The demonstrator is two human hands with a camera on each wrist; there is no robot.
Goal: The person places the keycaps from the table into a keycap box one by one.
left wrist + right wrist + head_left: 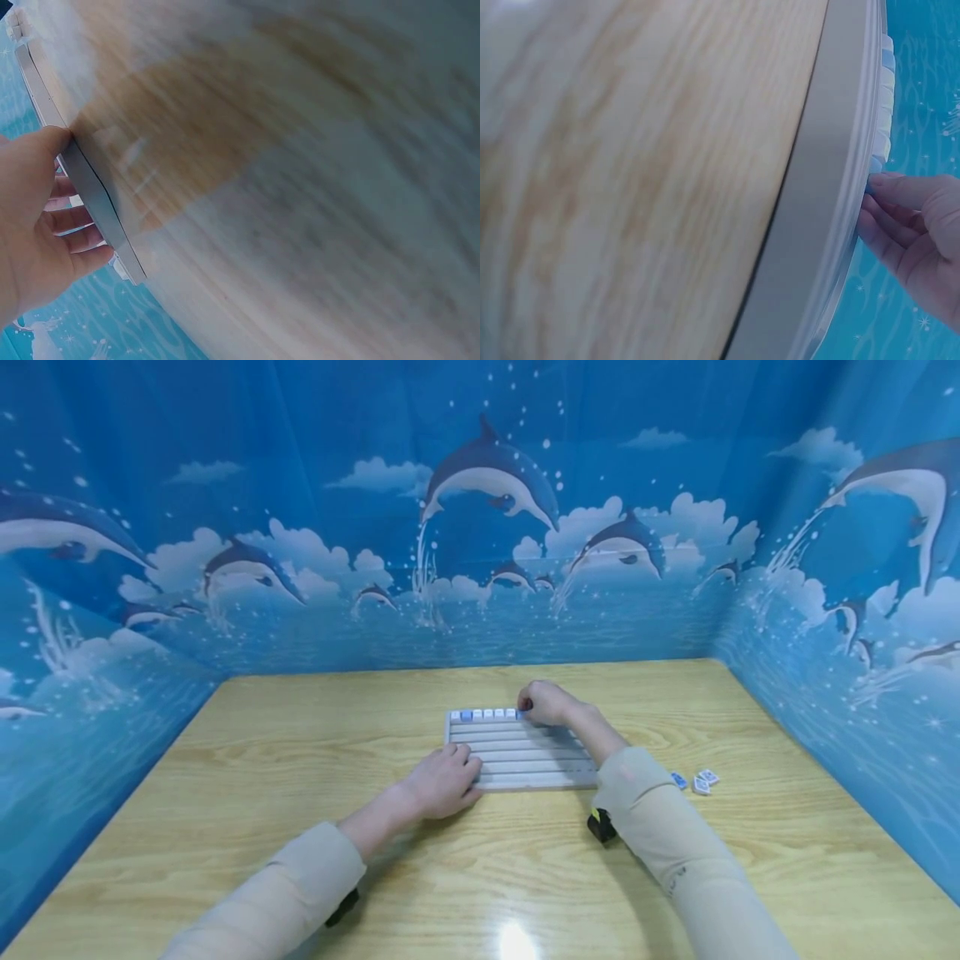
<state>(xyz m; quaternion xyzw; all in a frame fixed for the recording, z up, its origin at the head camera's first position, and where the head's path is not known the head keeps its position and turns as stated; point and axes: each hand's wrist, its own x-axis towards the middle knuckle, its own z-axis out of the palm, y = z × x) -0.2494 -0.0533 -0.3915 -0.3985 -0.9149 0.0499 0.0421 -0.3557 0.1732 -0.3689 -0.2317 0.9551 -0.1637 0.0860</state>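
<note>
A grey ridged tray (532,767) lies on the table, its long slots running left to right. White and blue keycaps (489,714) line part of its far slot. At the front left corner my left hand (444,781) grips the tray; the left wrist view shows the thumb on the front side wall (94,187) and the other fingers over the top. My right hand (550,703) reaches across to the far slot. Thumb and fingertips pinch a blue keycap (870,184) at the end of the row, mostly hidden by the fingers.
Loose keycaps, a blue one (678,780) and white ones (702,786), lie on the wooden table (315,718) right of the tray, beside the right forearm. A blue dolphin-print curtain (337,568) stands around the table's back and sides.
</note>
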